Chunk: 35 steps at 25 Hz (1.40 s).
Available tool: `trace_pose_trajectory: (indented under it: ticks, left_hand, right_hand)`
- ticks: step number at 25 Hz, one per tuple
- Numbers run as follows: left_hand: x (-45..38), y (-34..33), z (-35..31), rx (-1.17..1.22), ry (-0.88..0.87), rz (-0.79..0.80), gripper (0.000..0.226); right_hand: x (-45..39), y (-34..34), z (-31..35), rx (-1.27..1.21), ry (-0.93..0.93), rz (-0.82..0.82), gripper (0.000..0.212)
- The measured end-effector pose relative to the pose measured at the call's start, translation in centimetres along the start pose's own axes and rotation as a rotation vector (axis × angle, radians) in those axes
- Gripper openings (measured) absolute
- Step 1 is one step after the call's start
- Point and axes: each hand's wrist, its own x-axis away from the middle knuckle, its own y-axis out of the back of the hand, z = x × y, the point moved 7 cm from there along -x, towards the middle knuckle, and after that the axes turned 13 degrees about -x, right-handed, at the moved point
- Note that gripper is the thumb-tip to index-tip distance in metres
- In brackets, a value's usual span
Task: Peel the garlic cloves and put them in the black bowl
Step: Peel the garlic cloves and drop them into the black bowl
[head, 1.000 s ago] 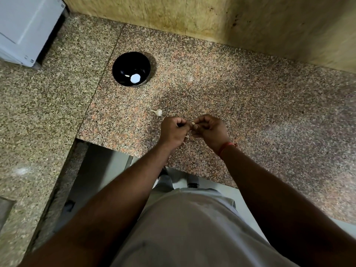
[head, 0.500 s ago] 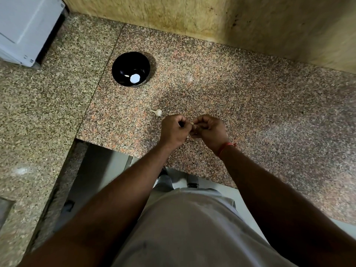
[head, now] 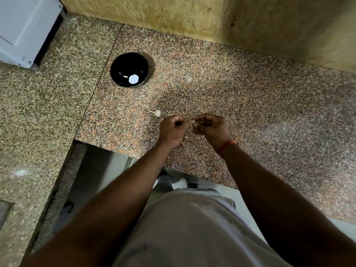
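My left hand [head: 173,132] and my right hand [head: 211,128] hover close together over the granite counter [head: 250,112], fingers curled. Between their fingertips a small pale garlic clove [head: 192,122] is pinched; most of it is hidden by the fingers. A second, unpeeled garlic clove [head: 157,113] with a thin tail lies on the counter just left of and beyond my left hand. The black bowl [head: 123,62] stands farther back to the left, with a small pale clove [head: 125,76] and a bright round reflection inside it. Bits of skin [head: 185,137] lie under my hands.
A white appliance [head: 25,29] sits at the far left corner. A yellowish tiled wall [head: 231,22] bounds the counter at the back. The counter's front edge runs just below my wrists, with a second granite slab [head: 38,112] on the left.
My hands have drawn slightly apart, the right hand shifting a little to the right while both keep hold of the clove. Bowl and loose clove have not moved.
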Motion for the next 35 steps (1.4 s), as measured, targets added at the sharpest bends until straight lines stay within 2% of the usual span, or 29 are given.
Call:
trace_pose_trajectory:
  ticks: [5, 9, 11, 15, 22, 25, 28, 32, 35]
  left_hand:
    - [-0.1, 0.0, 0.8, -0.094, 0.042, -0.026, 0.027]
    - [0.3, -0.7, 0.7, -0.313, -0.023, 0.038, 0.013]
    - [0.6, -1.1, 0.9, -0.332, -0.037, 0.064, 0.011]
    - [0.8, -1.3, 0.6, -0.385, -0.087, 0.024, 0.021]
    - [0.5, -1.4, 1.1, -0.46, -0.103, 0.002, 0.016]
    - [0.7, -1.4, 0.7, -0.396, -0.101, 0.013, 0.022]
    - [0.5, -1.5, 0.6, -0.286, -0.063, 0.038, 0.015]
    - [0.3, -1.6, 2.1, 0.083, 0.194, 0.129, 0.009]
    - [0.4, -1.8, 1.9, 0.156, 0.215, 0.19, 0.013]
  right_hand:
    - [0.2, 0.6, -0.9, -0.327, -0.126, -0.043, 0.022]
    - [0.3, 0.8, -1.7, -0.417, -0.219, -0.037, 0.021]
    - [0.5, 0.8, -2.2, -0.435, -0.264, -0.042, 0.021]
    - [1.0, 0.6, -3.5, -0.393, -0.36, -0.036, 0.026]
    - [1.3, 0.2, -4.0, -0.372, -0.387, -0.004, 0.024]
    - [1.1, 0.4, -4.1, -0.37, -0.386, -0.013, 0.021]
    - [0.9, 0.6, -4.0, -0.343, -0.36, -0.017, 0.019]
    - [0.9, 1.2, -3.1, -0.166, -0.254, -0.041, 0.018]
    - [0.8, 1.2, -2.3, -0.022, -0.172, -0.029, 0.017]
